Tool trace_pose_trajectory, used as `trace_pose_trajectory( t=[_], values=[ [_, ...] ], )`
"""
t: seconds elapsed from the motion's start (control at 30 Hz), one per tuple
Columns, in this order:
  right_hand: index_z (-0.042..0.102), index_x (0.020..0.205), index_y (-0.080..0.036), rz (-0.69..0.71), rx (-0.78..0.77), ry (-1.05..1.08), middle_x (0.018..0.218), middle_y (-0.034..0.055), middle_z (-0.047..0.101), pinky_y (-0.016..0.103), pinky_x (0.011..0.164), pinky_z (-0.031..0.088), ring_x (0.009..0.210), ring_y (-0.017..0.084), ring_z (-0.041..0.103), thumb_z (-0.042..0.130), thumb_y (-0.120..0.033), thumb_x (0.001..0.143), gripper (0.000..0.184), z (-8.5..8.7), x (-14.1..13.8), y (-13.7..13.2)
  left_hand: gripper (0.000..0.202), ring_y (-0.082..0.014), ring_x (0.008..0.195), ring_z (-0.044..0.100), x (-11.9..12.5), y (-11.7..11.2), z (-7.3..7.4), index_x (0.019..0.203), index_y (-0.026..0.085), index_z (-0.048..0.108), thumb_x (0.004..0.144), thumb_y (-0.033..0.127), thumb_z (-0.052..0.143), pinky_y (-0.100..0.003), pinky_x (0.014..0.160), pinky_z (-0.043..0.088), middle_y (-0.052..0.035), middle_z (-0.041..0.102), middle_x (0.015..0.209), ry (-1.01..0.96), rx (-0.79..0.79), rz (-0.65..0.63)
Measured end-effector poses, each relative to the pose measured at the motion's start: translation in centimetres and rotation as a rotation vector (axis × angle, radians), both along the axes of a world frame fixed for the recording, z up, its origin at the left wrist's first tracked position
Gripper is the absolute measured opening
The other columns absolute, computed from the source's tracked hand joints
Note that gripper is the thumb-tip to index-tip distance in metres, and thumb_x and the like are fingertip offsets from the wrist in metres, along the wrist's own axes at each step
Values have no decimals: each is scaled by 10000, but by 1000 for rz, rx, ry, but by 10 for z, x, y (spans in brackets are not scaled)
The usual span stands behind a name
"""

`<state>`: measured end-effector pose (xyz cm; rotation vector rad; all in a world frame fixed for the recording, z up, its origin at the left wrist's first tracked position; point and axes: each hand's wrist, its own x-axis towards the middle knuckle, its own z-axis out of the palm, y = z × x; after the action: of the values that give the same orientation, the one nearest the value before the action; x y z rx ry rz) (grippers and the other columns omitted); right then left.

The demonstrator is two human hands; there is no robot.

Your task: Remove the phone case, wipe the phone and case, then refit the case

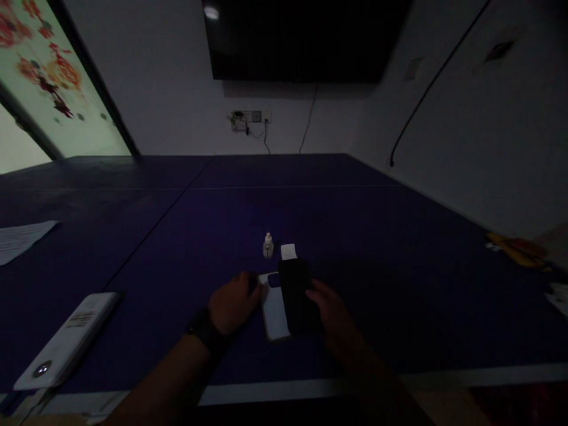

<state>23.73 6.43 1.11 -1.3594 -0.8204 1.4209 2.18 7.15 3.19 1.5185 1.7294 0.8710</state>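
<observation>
Near the white-striped edge of a dark blue table, a person's two bare hands meet over a pair of flat slabs in a dim room. The left hand, a black wristband on its wrist, sits curled with its fingers at the left edge of a pale phone, which lies flat on the table; in the low light, it is impossible to tell whether the hand grips the phone or only touches it. The right hand is closed around the right side of a black slab, apparently grasping it. The slab, possibly a phone or a case, overlaps the right part of the pale phone, and shadow hides how high it stands above it.

Near left, a long white device lies at an angle on the table, with a sheet of paper farther off by the left edge. Just beyond the hands stand a small bottle and, just to its right, a small white card. A yellow item lies at the far right of the table.

Farther on, wall sockets with trailing cables sit beneath a wall-mounted black television, while a glass panel with floral decals rises at far left.
</observation>
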Motion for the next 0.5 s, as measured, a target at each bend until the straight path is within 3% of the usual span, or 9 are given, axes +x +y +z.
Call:
trace_pose_trajectory(
  t=[0.1,0.27,0.37,0.5],
  values=[
    [715,990,-210,-61,-76,24,952,69,761,368,715,557,899,278,707,688,-392,643,393,-2,-3,-6,251,-415,957,644,8,3,-10,757,247,565,729,444,718,-530,916,393,-102,613,789,60,40,-1],
    [713,1026,-207,-65,-63,48,1011,82,761,381,767,557,965,295,702,707,-431,641,446,-5,-15,-18,156,-360,924,651,11,8,-15,769,241,561,707,271,702,-458,891,403,-92,619,777,-72,93,-7],
    [709,1044,-210,-106,-60,16,1083,89,752,397,855,531,1050,311,677,732,-478,624,498,-5,-22,-24,202,-322,898,655,11,11,-10,923,218,634,756,313,696,-415,847,427,-97,667,814,-175,75,-12],
    [732,1021,-204,-59,48,-37,1074,83,753,384,867,516,1027,299,676,706,-551,690,481,4,-27,-28,345,-263,930,656,15,12,-8,1070,172,667,834,422,637,-344,791,476,-98,713,939,-542,9,-52]
  ],
)
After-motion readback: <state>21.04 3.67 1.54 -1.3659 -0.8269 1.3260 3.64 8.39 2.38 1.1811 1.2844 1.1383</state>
